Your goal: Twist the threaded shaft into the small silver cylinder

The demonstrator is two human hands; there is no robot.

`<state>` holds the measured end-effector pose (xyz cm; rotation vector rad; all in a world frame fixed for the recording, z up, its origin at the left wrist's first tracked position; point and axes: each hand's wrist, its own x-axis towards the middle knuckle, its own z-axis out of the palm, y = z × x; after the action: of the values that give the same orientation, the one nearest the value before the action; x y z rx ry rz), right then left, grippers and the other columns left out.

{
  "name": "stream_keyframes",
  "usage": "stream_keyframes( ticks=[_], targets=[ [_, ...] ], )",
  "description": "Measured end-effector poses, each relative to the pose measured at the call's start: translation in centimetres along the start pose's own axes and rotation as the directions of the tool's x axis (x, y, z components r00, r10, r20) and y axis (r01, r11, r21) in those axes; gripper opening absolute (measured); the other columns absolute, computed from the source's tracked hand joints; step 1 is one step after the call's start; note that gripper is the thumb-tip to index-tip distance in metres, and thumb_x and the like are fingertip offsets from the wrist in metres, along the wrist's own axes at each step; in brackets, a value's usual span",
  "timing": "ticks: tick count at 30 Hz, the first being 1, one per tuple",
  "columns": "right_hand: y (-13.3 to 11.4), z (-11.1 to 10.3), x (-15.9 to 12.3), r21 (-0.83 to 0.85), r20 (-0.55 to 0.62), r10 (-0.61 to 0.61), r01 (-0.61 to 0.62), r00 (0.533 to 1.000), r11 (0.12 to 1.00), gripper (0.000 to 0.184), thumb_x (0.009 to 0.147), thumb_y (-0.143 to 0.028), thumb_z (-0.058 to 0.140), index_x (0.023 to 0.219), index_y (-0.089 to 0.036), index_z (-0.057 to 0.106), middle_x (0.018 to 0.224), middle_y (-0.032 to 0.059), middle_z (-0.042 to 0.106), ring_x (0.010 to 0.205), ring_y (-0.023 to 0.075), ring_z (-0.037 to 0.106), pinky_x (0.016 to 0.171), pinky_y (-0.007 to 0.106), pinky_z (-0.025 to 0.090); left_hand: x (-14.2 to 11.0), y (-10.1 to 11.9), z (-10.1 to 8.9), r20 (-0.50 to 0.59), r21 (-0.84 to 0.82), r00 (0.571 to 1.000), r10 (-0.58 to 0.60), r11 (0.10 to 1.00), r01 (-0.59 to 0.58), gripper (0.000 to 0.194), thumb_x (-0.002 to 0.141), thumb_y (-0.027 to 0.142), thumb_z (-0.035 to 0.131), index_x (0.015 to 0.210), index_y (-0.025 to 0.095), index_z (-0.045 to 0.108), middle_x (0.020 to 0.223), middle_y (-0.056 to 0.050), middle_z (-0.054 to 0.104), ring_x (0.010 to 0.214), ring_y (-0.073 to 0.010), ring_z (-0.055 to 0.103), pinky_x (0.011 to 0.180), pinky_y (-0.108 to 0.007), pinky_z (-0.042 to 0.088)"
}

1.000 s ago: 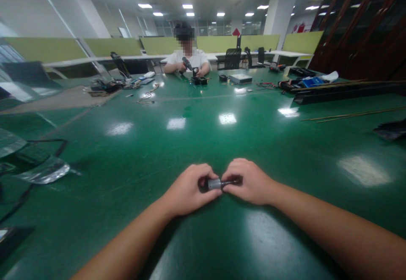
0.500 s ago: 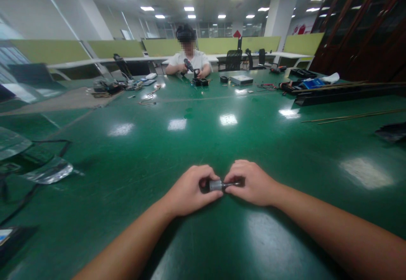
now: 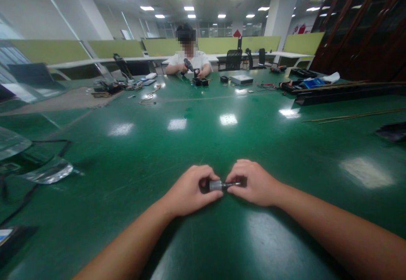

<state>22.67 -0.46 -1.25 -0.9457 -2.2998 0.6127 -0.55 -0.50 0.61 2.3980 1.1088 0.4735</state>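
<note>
A small grey metal cylinder (image 3: 215, 185) with a thin dark shaft (image 3: 231, 184) sticking out of its right end lies between my two hands, just above the green table (image 3: 196, 136). My left hand (image 3: 189, 191) is curled round the cylinder's left end. My right hand (image 3: 253, 182) pinches the shaft with closed fingers. Both hands rest on the table near its front edge, knuckles up. What lies inside the palms is hidden.
A clear plastic bag (image 3: 41, 168) and black cables (image 3: 19, 195) lie at the left. Long dark rails (image 3: 345, 91) and thin rods (image 3: 352, 115) lie at the right. Across the table a person in white (image 3: 188, 60) holds a power tool over small black parts (image 3: 199, 81).
Almost nothing differs. My hands stay closed on the same part; the view shifted slightly between the earliest frame and now.
</note>
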Motion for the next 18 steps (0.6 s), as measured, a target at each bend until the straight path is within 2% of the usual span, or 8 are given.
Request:
stream_keyframes(
  ticks=[12, 18],
  targets=[
    [-0.1, -0.8, -0.5, -0.029, 0.001, 0.019, -0.019, 1.0, 0.999, 0.009, 0.073, -0.017, 0.073, 0.08, -0.018, 0.067, 0.073, -0.0006, 0.066, 0.072, 0.0157, 0.059, 0.087, 0.036, 0.039, 0.0, 0.0, 0.0, -0.002, -0.006, 1.0, -0.001, 1.0, 0.001, 0.02, 0.079, 0.033, 0.072, 0.09, 0.019, 0.063, 0.081, 0.0, 0.061, 0.075, -0.0166, 0.055, 0.072, -0.028, 0.039],
    [-0.1, -1.2, -0.5, -0.041, 0.014, 0.022, -0.022, 1.0, 0.999, 0.009, 0.073, -0.016, 0.073, 0.08, -0.018, 0.068, 0.073, -0.0011, 0.066, 0.072, 0.0152, 0.058, 0.087, 0.035, 0.039, 0.1, 0.1, -0.1, 0.0, -0.007, 1.0, 0.0, 1.0, 0.0, 0.02, 0.079, 0.033, 0.072, 0.089, 0.019, 0.063, 0.08, 0.0, 0.061, 0.075, -0.0169, 0.055, 0.072, -0.028, 0.039]
  ],
)
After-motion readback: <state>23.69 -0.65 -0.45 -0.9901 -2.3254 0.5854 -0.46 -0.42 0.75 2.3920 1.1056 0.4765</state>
